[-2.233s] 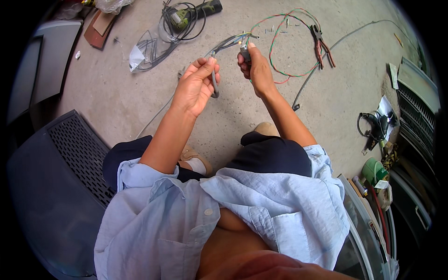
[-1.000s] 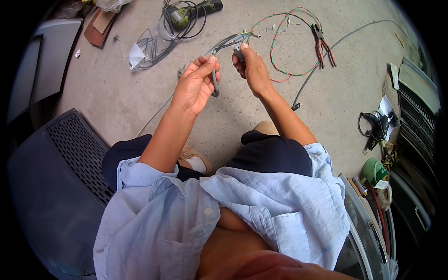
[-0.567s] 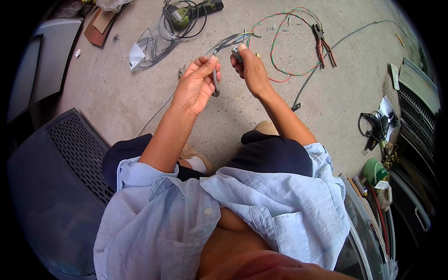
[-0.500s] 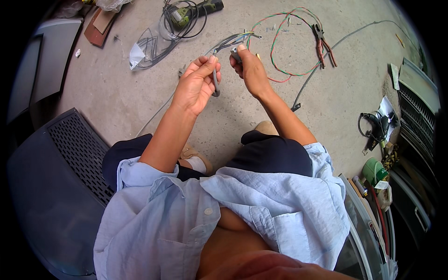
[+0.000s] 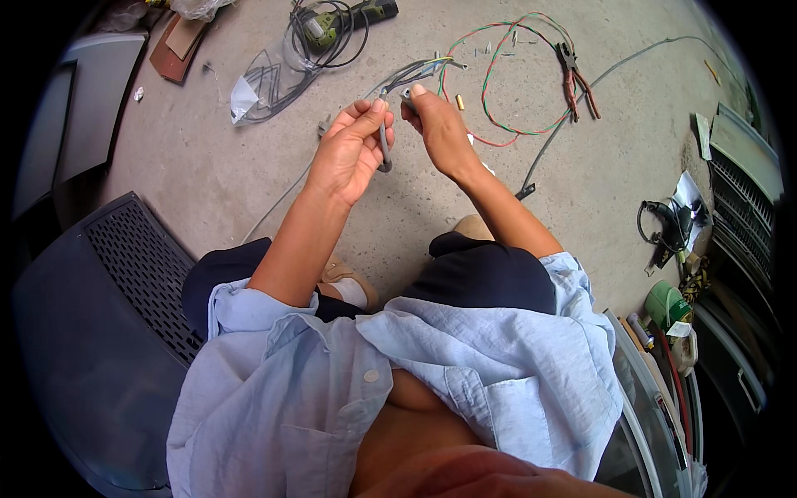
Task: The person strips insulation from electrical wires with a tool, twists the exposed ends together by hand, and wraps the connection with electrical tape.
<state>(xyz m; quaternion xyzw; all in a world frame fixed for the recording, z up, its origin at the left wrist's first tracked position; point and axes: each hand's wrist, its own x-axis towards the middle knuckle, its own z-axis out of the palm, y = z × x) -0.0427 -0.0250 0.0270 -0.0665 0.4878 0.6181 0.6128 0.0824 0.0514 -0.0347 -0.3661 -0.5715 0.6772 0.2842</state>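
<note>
One grey cable, one grey piece held over a concrete floor

A person in a light blue shirt and dark trousers bends over the floor, sleeves rolled, with a tan shoe showing beneath the left forearm. Near the left leg stands a dark panel with rows of slots; at the right, a green container stands among stacked items.

Beyond the knees, the hands are close together but apart. The left hand pinches the grey cable between thumb and fingers, its lower end curving down below the fingertips. The right hand is closed around the grey piece, most of it hidden by the fingers, with one end showing by the thumb toward the left hand.

Just past the right hand, a small brass-coloured cylinder lies on the concrete. Farther out are a cable bundle with split wire ends, a loop of red-and-green wire, and pliers with reddish handles by the loop's right side. A clear plastic bag lies to the left, and near the upper edge, dark cords partly cover a green power tool.
</note>
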